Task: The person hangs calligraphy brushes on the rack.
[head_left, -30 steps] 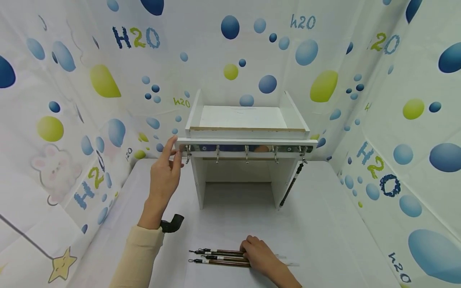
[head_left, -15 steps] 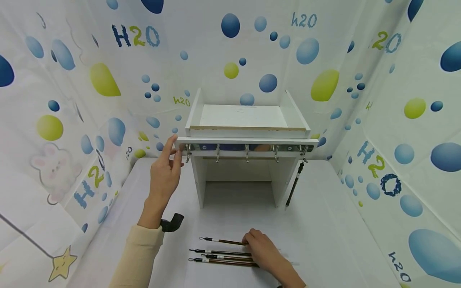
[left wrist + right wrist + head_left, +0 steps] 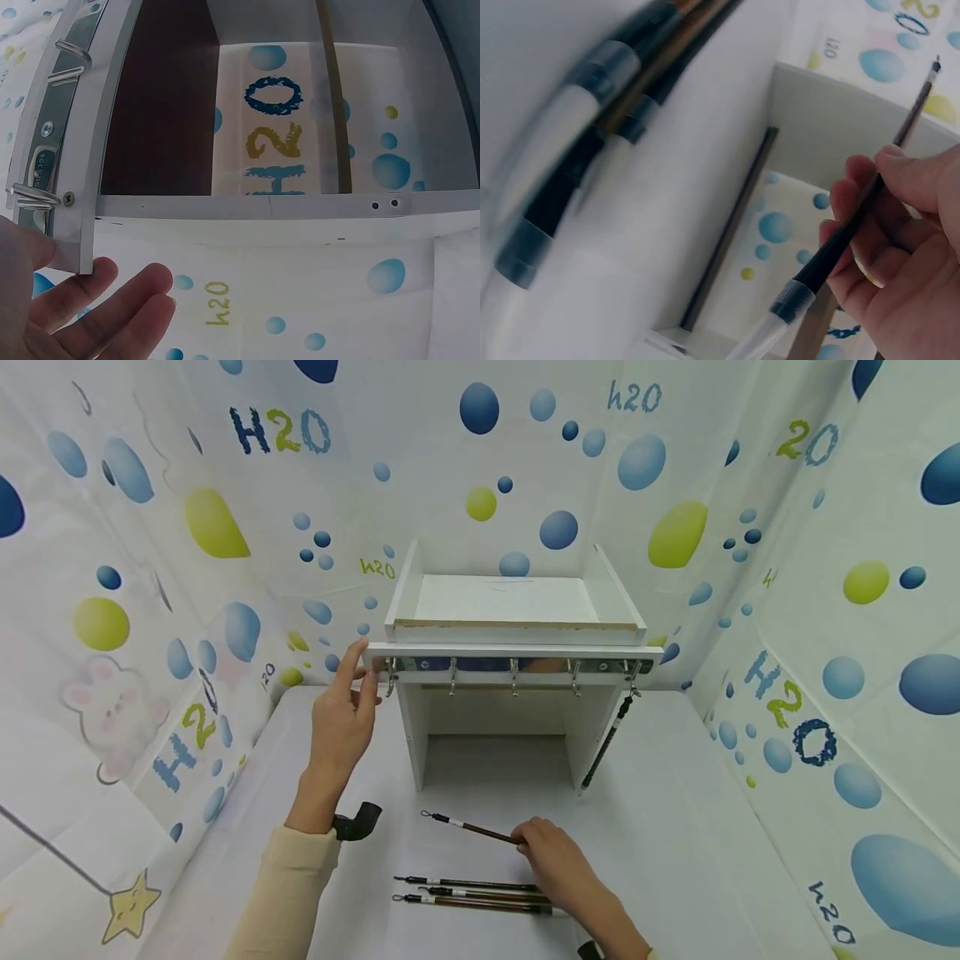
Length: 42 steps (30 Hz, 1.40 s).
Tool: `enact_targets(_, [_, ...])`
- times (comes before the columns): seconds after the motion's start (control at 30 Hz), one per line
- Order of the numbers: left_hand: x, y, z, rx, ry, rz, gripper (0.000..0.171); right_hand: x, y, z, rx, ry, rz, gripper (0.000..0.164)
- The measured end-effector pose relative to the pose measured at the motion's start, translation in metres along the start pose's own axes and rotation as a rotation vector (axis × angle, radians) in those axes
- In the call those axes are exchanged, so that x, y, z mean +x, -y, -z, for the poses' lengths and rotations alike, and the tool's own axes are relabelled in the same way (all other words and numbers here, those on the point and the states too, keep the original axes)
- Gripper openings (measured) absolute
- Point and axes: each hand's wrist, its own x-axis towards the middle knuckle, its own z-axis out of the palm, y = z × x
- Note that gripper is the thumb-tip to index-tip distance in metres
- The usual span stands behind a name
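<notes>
The thumb and fingertips of the right hand (image 3: 558, 864) pinch one thin brown brush (image 3: 480, 832) in front of the white shelf (image 3: 517, 635). The brush slants, with its little loop (image 3: 426, 813) out to the left of the hand. The right wrist view shows its pale tip poking out on the other side.

The left hand (image 3: 343, 718) is up at the left end of the shelf. Its thumb is on the front and its pointing finger is round the end, so they hold the edge between them. The other fingers are loose and do not hold anything.

In front of the shelf, under the held brush, a small pile of brushes (image 3: 480, 898) lies on the white table (image 3: 697, 827). They lie side by side, with their loops to the left. The right hand hides part of them.

A shiny metal strip (image 3: 483, 667) runs along the front of the shelf, with a row of hooks (image 3: 514, 677). One dark brush (image 3: 606, 747) hangs from the hook at the right end, leaning a bit.

Behind the shelf is a white cloth wall (image 3: 420, 410) with blue and green bubbles.
</notes>
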Motion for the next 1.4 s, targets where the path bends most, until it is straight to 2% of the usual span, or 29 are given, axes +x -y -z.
enact_targets(0.27, [0.000, 0.000, 0.000, 0.009, -0.002, -0.004, 0.048, 0.002, 0.004, 0.015, 0.081, -0.042, -0.044, 0.015])
enact_targets(0.5, [0.000, 0.000, 0.000, 0.019, -0.003, 0.001, 0.048, 0.000, 0.004, 0.016, 0.044, -0.205, 0.034, 0.031])
enact_targets(0.6, [0.000, 0.000, 0.000, 0.025, -0.004, 0.003, 0.047, 0.001, 0.002, 0.017, 0.035, -0.260, 0.058, 0.032])
enact_targets(0.8, [-0.001, 0.000, -0.001, 0.039, -0.005, 0.000, 0.047, 0.003, -0.003, 0.023, 0.050, -0.345, 0.050, 0.026])
enact_targets(1.03, [-0.001, 0.000, -0.001, 0.044, -0.007, 0.007, 0.047, 0.004, -0.011, 0.031, 0.094, -0.434, 0.035, 0.027])
enact_targets(1.13, [-0.001, 0.000, 0.000, 0.047, -0.006, 0.009, 0.048, 0.004, -0.012, 0.033, 0.119, -0.448, 0.023, 0.026])
enact_targets(1.4, [-0.001, 0.000, -0.001, 0.050, -0.006, 0.004, 0.048, 0.005, -0.010, 0.041, 0.209, -0.420, -0.065, 0.024])
